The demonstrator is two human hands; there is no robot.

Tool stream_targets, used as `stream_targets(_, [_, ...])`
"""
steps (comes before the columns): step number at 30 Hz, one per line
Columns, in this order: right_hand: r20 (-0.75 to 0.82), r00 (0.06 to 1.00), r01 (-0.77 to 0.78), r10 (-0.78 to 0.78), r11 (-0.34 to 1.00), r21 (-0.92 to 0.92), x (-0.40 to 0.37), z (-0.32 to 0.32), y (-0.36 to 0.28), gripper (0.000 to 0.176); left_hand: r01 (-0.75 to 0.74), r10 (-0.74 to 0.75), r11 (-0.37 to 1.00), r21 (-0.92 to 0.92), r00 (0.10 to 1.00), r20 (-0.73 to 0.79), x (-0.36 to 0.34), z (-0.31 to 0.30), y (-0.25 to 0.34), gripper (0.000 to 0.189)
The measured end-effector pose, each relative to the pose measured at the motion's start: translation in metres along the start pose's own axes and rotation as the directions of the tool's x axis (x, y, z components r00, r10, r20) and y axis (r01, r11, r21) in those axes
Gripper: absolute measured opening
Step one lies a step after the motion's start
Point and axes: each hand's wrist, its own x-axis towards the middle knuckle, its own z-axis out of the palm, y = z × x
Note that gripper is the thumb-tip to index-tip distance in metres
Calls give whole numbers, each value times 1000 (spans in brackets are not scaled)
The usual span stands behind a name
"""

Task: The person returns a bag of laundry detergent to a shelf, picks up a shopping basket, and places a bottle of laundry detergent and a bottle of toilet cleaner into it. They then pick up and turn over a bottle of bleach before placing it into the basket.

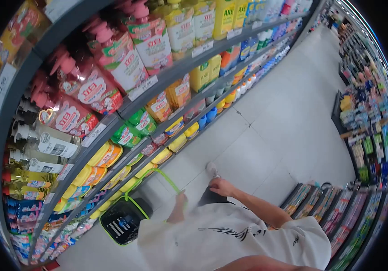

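On the left, a tall shelf (173,70) holds bottles (99,92), with yellow packs (178,142) low down. Near its foot is the basket (136,205), black with a green rim, at the person's left side. I cannot tell if it touches the shelf. Something blue shows inside, too small to name. The green handle (167,177) loops up to the left hand (180,201). That hand is blurry, but its fingers look wrapped around the handle. To carry the basket well, I think it is best to grip the middle of the handle, so nothing tips, and swing wide of the packs.

Next comes a shoe (212,169), then the right hand (222,186) by the dark pants (212,196). Its fingers bend in; I cannot tell how tightly, or if they hold anything. Ahead, the floor (288,113) gives good room to walk. On the right, the edge of a low rack (310,198) looks near the right elbow, so that arm should tuck in.
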Motion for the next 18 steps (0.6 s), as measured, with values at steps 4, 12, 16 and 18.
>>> stream_targets(4, [43, 996, 83, -84, 996, 27, 46, -79, -1, 27, -8, -5, 994, -113, 994, -112, -15, 7, -20, 30])
stream_targets(12, [-190, 960, -141, 207, 939, 315, 80, -234, 57, 30, -6, 1, 1000, -29, 985, -171, -37, 39, 53, 30])
stream_targets(16, [-183, 935, -219, 305, 899, 380, 71, -262, 113, 32, -42, 52, 997, 57, 982, -182, -31, 61, 94, 30])
stream_targets(18, [-138, 934, -283, 328, 920, 273, 68, -266, 140, 32, -57, 75, 993, 100, 981, -180, -26, 76, 109, 30])
